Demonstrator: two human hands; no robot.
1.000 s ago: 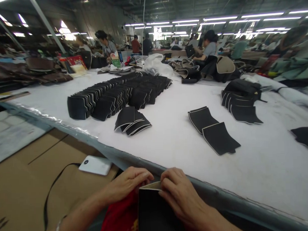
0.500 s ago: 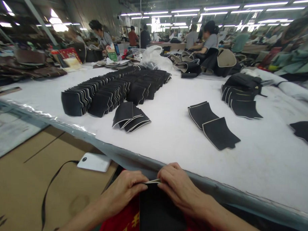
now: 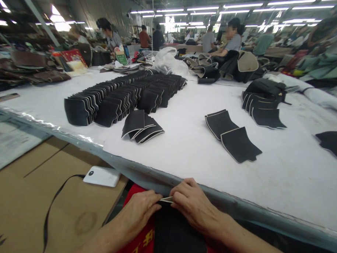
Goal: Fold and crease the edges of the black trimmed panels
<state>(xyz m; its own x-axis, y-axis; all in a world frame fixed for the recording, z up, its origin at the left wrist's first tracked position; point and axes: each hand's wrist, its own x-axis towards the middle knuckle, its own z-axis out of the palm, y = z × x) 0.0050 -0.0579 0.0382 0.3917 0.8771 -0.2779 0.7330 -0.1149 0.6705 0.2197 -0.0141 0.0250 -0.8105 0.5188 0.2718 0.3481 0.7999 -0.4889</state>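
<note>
My left hand (image 3: 141,212) and my right hand (image 3: 192,207) pinch the top edge of a black fabric piece (image 3: 174,233) with a pale rim, held flat over a red cloth (image 3: 139,242) below the table's front edge. On the white table (image 3: 186,151) lie long rows of the same black pieces (image 3: 117,98), a small fanned pile (image 3: 142,127) and two flat pieces (image 3: 232,137) to the right.
A white phone (image 3: 101,176) with a black strap lies on brown cardboard (image 3: 35,201) at the left. More black pieces (image 3: 263,108) and bags sit at the far right. Several people work at tables behind, with a white plastic bag (image 3: 167,60) at the back.
The piece's pale folded top has been pressed flat between my fingers. Both hands have stayed at the table's edge, and the view has tipped slightly.
</note>
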